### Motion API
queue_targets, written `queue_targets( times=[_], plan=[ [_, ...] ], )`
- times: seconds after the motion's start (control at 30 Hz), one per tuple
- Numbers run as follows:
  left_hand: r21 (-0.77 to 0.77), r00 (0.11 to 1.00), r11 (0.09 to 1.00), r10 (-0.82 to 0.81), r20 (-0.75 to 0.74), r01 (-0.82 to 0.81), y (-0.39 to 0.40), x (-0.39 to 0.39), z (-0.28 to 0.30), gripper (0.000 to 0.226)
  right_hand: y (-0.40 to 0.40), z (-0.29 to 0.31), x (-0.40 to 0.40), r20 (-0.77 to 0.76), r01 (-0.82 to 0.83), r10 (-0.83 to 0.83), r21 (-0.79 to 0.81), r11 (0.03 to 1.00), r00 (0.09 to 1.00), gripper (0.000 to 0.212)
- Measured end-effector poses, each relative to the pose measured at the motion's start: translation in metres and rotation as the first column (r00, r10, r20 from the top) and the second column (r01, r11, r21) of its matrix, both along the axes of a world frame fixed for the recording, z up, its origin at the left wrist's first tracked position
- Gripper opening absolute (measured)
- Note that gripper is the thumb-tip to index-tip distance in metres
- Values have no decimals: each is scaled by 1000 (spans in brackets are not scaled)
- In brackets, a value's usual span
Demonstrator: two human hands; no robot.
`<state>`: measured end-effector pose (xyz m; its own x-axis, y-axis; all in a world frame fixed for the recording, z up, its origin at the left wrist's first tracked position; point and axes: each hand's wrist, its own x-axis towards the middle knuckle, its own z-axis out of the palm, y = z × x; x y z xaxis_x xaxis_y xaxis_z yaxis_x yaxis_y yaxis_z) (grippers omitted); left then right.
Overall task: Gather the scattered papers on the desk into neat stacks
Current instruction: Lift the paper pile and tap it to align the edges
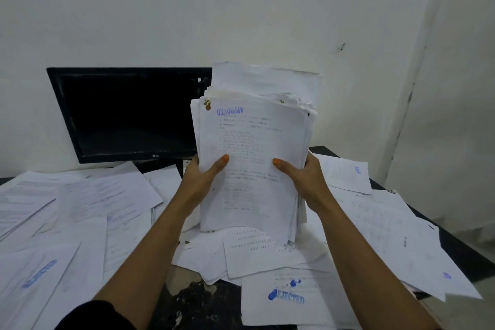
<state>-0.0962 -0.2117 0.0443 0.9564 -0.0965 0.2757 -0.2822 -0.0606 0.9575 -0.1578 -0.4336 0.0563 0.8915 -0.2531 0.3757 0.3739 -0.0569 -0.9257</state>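
The desk (455, 254) lay under loose sheets (88, 195), the monitor (128, 115) dark behind. We held the stack (254, 158) upright on its lower edge over the middle of the desk — likely to knock the edges square. Our left hand (206, 177) and right hand (302, 177) clamped its sides, thumbs across the front, fingers curled behind — a firm two-sided grip.
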Motion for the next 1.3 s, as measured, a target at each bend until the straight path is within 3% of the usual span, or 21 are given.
queue_targets(
  times=[0.03, 0.1, 0.17, 0.23, 0.27, 0.33, 0.43, 0.5, 0.57, 0.67, 0.87, 0.93, 1.03, 1.07, 1.13, 1.2, 1.27, 1.3],
  plan=[
    [27, 998, 998, 52, 33, -53, -1, 1, 4, 87, 0, 0, 0, 2, 0, 0, -7, 1000, 1000, 28],
    [89, 936, 957, 247, 252, -277, -5, -1, 20, 107, 0, 2, 0, 1, 1, -1, -31, 1000, 1000, 27],
    [83, 738, 868, 362, 569, -490, -13, -9, 48, 107, 1, 3, 0, -3, -1, 1, -44, 999, 1000, 28],
    [71, 539, 829, 293, 790, -555, -27, -20, 82, 100, 3, 5, -2, -9, 9, -10, -59, 998, 1000, 33],
    [105, 480, 821, 219, 850, -561, -36, -26, 99, 98, 4, 5, -3, -10, 18, -19, -67, 998, 1000, 34],
    [224, 449, 799, 64, 891, -558, -52, -28, 125, 98, 3, 5, -4, -13, 37, -38, -85, 996, 999, 36],
    [389, 482, 712, -82, 873, -585, -65, -23, 147, 103, 2, 6, -6, -35, 37, -40, -96, 995, 999, 38],
    [543, 561, 597, -179, 808, -591, -66, -18, 152, 102, 0, 8, -8, -35, 18, -21, -86, 996, 999, 34],
    [683, 650, 496, -272, 709, -536, -65, -15, 149, 93, 0, 11, -10, -29, 3, -5, -78, 997, 1000, 46],
    [675, 649, 542, -281, 707, -500, -62, -15, 139, 89, 1, 13, -10, -44, 14, -18, -90, 996, 999, 72],
    [670, 631, 536, -295, 718, -513, -56, -22, 132, 86, 5, 12, -11, 1, 20, -20, -59, 998, 1000, 37],
    [583, 588, 561, -199, 784, -587, -49, -18, 131, 89, 8, 12, -11, 19, 42, -42, -39, 998, 999, 30],
    [367, 544, 621, 115, 831, -693, -23, -7, 117, 110, 7, 14, -11, 36, 47, -48, 11, 999, 998, 26],
    [288, 561, 671, 230, 795, -684, -12, -5, 110, 119, 5, 15, -11, 36, 44, -45, 26, 999, 998, 27],
    [182, 715, 815, 346, 607, -550, 8, 4, 90, 130, 0, 20, -11, 41, 36, -39, 66, 997, 998, 24],
    [100, 922, 967, 187, 340, -233, 22, 7, 70, 123, -3, 24, -9, 61, 15, -22, 111, 994, 998, 24],
    [13, 987, 998, -67, 145, 66, 23, 2, 55, 93, -3, 27, -8, 78, -7, -5, 146, 989, 997, 26],
    [-19, 989, 992, -122, 82, 124, 21, 1, 47, 79, -3, 27, -7, 81, -18, 5, 161, 987, 997, 28]
  ],
)
